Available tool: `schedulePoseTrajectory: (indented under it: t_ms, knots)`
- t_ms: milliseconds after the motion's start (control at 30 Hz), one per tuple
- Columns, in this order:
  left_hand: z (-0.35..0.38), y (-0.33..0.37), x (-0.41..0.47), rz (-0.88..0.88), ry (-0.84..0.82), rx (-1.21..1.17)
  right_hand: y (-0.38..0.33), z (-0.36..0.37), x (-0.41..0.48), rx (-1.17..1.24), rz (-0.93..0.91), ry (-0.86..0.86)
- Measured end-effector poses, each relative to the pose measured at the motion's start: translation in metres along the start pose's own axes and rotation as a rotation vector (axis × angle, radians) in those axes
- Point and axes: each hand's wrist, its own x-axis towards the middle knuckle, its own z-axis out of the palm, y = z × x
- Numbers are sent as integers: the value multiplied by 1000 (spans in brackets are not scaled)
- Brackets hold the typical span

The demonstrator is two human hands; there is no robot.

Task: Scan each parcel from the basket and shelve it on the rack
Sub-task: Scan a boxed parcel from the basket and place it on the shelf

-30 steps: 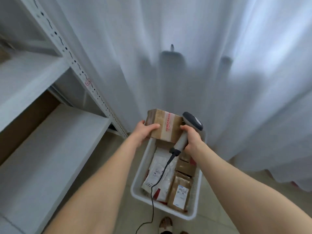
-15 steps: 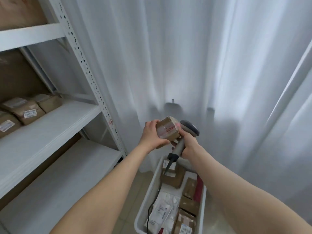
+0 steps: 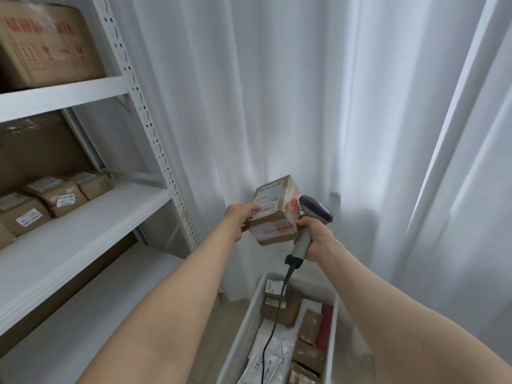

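While the rack (image 3: 155, 151) is standing left of the basket (image 3: 246, 328), the left hand (image 3: 238, 218) is gripping the cardboard parcel (image 3: 273, 217) by its left side, label up, high above the basket. The right hand (image 3: 317, 235) is clenching the scanner (image 3: 306, 236) handle just beside the parcel, and its cable (image 3: 273, 322) is dangling into the basket.

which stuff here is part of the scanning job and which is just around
Job: cardboard parcel in the left hand, scanner in the right hand, basket of parcels, rack.
Just around: white curtain, big carton on the top shelf.
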Motion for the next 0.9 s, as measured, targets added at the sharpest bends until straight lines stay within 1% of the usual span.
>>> schedulePoseTrajectory:
  t_ms: [133, 267, 433, 567, 633, 733, 800, 900]
  knots:
    - [2, -1, -8, -89, -142, -100, -1, -3, -4, -8, -21, 25]
    - [0, -6, -12, -86, -182, -87, -4, -7, -5, -14, -45, 9]
    - [-4, -9, -18, -131, -256, -72, -5, -7, -8, -48, -67, -17]
    - [-23, -7, -17, -75, -199, -23, 0, 1, -8, -50, -50, -90]
    - [-40, -2, -16, -54, -172, 15, -1, 9, -8, -71, -45, -79]
    - [-70, 5, -15, -101, -135, 71, -3, 21, -9, -67, -53, -91]
    - [-92, 9, -13, -100, -131, 139, 0, 31, -13, -26, -24, -102]
    - [-125, 13, -11, -111, -183, 261, 9, 47, -22, -32, 73, -208]
